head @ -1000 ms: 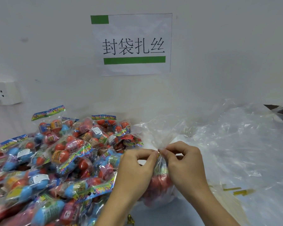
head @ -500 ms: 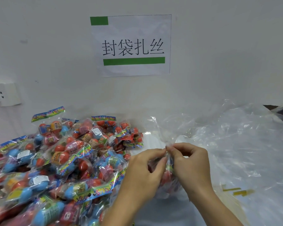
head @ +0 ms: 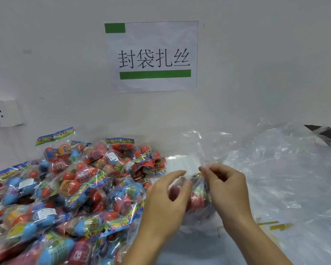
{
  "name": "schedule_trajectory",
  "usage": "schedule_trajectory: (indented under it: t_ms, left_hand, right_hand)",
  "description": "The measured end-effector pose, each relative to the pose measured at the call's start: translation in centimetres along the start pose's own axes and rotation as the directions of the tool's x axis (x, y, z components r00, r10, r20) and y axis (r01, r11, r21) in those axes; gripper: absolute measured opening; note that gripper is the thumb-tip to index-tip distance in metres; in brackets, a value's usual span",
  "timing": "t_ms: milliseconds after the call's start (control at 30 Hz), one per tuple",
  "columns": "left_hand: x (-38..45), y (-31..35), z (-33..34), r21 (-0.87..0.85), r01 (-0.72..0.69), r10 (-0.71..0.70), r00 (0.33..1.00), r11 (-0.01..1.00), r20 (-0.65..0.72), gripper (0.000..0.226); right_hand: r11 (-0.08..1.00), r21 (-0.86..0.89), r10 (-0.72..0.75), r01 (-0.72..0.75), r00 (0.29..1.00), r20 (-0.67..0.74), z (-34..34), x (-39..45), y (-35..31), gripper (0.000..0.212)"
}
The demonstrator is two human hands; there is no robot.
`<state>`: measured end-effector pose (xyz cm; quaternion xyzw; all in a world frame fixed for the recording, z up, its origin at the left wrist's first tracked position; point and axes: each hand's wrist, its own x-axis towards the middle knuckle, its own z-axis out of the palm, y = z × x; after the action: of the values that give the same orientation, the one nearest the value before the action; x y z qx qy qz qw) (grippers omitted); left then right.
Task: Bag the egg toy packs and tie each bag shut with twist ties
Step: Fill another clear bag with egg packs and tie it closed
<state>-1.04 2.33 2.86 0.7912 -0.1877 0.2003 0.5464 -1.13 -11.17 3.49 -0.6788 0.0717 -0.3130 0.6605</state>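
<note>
While the clear bag of egg toys is sitting on the desk between the two hands, its gathered neck is now being held from the right side only. A second ago both hands were pinching that neck together at the same spot; now the left hand is drawing back a little, its fingers loosening and straightening, resting against the bag's left flank without gripping anything. The right hand is keeping its thumb and forefinger closed on the twisted top of the plastic (a glint of gold there is probably the twist tie, though it is too small to be sure).

That shift suggests the twisting is finishing, or nearly so: one hand letting go of the neck usually means the tie is holding by itself. Whether it is wound tightly enough cannot be told from this view.

Just left of the bag, the big heap of egg toy packs is waiting, spreading across the desk toward the wall, so plenty of bagging is still ahead. To the right, loose clear plastic is lying crumpled over the surface, and a few spare yellow twist ties are lying near the right wrist. Above, a paper sign is hanging on the wall, with a wall socket off at the left edge.
</note>
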Motion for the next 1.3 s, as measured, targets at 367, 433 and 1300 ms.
schedule_trajectory:
  t_ms: [367, 433, 1300]
  left_hand:
    - [0.3, 0.8, -1.3, -0.534, 0.743, -0.612, 0.654, 0.405, 0.445, 0.056]
    - [0.0, 1.3, -1.4, -0.51, 0.816, -0.456, 0.576, 0.273, 0.678, 0.063]
    - [0.4, 0.6, 2.6, -0.728, 0.274, -0.219, 0.96, 0.629, 0.172, 0.03]
  right_hand:
    - [0.913, 0.403, 0.051, -0.068, 0.997, 0.053, -2.4, 1.6, -1.5, 0.038]
    - [0.898, 0.434, 0.03, -0.073, 0.994, 0.105, -2.4, 1.4, -1.9, 0.036]
    - [0.949, 0.074, 0.258, -0.308, 0.886, 0.385, -7.6, 2.6, -3.3, 0.044]
